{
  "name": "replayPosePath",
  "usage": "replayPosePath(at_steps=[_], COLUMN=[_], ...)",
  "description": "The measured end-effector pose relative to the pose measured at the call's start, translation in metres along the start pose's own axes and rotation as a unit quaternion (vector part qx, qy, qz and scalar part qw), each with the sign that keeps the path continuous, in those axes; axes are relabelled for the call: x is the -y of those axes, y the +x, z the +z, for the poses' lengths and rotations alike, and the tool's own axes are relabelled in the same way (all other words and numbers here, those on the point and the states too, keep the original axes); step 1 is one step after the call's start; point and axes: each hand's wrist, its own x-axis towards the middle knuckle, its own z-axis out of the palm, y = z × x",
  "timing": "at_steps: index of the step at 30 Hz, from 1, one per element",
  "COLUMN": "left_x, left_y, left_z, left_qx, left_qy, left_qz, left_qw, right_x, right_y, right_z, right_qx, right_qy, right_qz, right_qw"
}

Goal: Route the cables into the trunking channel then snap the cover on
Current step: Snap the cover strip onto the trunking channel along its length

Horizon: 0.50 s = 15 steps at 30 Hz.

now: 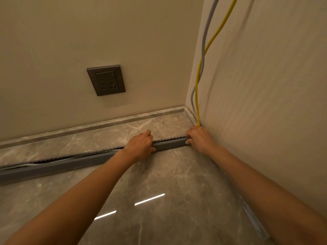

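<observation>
Keep left hand and right hand clamped on trunking, tucking yellow cable fully below rim.

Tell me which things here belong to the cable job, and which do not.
Belong: trunking channel, yellow cable, grey cable, left hand, right hand.
Do not: wall socket, marble skirting, floor.

The grey trunking channel lies along the marble floor, running from the left edge to the corner. Its slotted top is open. A yellow cable and a grey cable hang down the corner wall, crossing once, and apparently enter the channel's right end. A grey strand lies inside near the left end.
</observation>
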Motion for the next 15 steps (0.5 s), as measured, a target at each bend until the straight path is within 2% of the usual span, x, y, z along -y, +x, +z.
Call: replayPosePath(at_steps=[10,15], left_x=[-0.049,-0.055], left_y=[0.023,0.024], left_z=[0.003,0.004], left_qx=[-0.042,-0.056], left_qy=[0.063,0.083], left_qz=[0.074,0.083], left_qw=[0.994,0.991], right_x=[-0.01,-0.011], right_y=[-0.005,-0.004], right_z=[0.006,0.006], right_qx=[-0.022,-0.017], right_qy=[0.021,0.025], right_qz=[-0.01,-0.009], right_qw=[0.999,1.0])
